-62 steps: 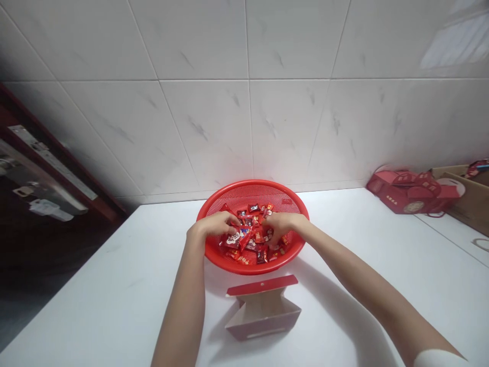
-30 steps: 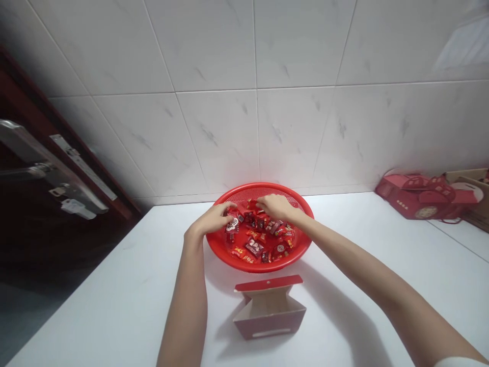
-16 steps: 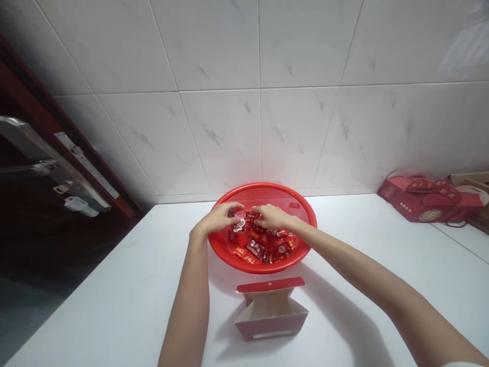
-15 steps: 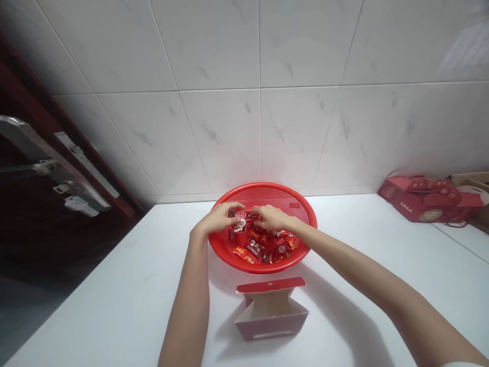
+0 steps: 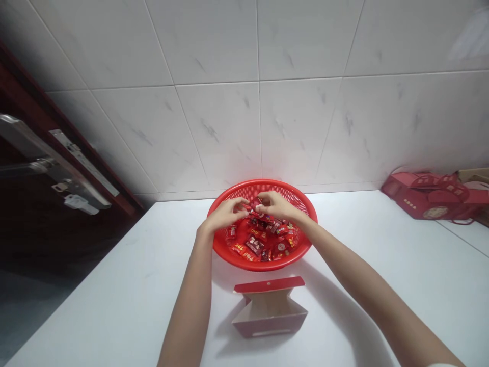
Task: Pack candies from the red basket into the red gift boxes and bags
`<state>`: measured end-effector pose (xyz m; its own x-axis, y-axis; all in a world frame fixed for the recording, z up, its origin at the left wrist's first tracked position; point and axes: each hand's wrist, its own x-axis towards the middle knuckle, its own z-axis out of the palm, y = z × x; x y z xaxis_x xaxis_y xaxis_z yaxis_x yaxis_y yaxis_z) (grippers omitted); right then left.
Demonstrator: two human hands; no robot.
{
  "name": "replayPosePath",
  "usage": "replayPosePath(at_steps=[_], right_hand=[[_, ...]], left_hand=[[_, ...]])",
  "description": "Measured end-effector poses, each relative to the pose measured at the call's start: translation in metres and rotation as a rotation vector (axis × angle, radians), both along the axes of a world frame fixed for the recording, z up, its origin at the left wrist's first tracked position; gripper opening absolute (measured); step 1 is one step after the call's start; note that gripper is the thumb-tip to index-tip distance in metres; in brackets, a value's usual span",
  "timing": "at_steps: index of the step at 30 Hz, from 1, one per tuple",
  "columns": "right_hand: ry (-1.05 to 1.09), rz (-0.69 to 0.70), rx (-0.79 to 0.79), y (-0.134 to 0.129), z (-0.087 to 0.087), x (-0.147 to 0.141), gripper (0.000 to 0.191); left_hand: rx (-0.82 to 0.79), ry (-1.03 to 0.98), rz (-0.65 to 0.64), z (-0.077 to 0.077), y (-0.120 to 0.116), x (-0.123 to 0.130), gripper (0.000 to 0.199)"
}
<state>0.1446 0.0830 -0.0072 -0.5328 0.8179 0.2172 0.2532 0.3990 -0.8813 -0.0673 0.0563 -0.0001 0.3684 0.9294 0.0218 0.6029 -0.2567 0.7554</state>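
Glossy plastic basket [image 5: 263,265] (smooth rim); shiny candy wrappers [image 5: 254,244]; matt cardboard carton [image 5: 270,326].

Head-worn view, facing forward, angled down over red basket [image 5: 263,265]

The basket [image 5: 263,266] is red, the candy wrappers [image 5: 254,244] red and brown.

On the table [image 5: 114,265], candies [image 5: 255,244] lie in a basket [image 5: 263,266] behind a box [image 5: 269,326].
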Motion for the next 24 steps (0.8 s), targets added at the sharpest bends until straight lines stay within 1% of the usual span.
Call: replayPosePath(at_steps=[1,3,6,8,11,14,18,21,24], right_hand=[[0.063,-0.066,0.026,0.001,0.002,0.003,0.013],[0.217,-0.187,0.03,0.003,0.005,0.01,0.016],[0.427,-0.333,-0.042,0.006,0.007,0.021,0.02],[0.51,-0.417,-0.106,0.008,0.006,0.029,0.021],[0.546,-0.509,-0.203,0.005,0.005,0.038,0.018],[0.554,-0.563,-0.274,0.0,0.006,0.044,0.014],[0.609,-0.584,-0.307,-0.004,0.007,0.047,0.011],[0.625,-0.595,-0.329,-0.005,0.009,0.047,0.01],[0.614,-0.595,-0.349,-0.005,0.011,0.047,0.009]], left_hand=[[-0.037,0.059,0.021,-0.002,0.001,-0.002,0.04],[-0.129,0.198,0.048,-0.008,0.004,-0.006,0.041],[-0.211,0.342,0.032,-0.016,0.008,-0.009,0.042],[-0.219,0.385,0.01,-0.019,0.009,-0.009,0.043],[-0.223,0.494,-0.038,-0.019,0.008,-0.006,0.044],[-0.21,0.655,-0.069,-0.016,0.005,-0.001,0.046],[-0.169,0.82,-0.085,-0.013,0.002,0.005,0.048],[-0.207,0.888,-0.167,-0.012,0.002,0.008,0.045],[-0.229,0.91,-0.211,-0.01,0.005,0.011,0.05]])
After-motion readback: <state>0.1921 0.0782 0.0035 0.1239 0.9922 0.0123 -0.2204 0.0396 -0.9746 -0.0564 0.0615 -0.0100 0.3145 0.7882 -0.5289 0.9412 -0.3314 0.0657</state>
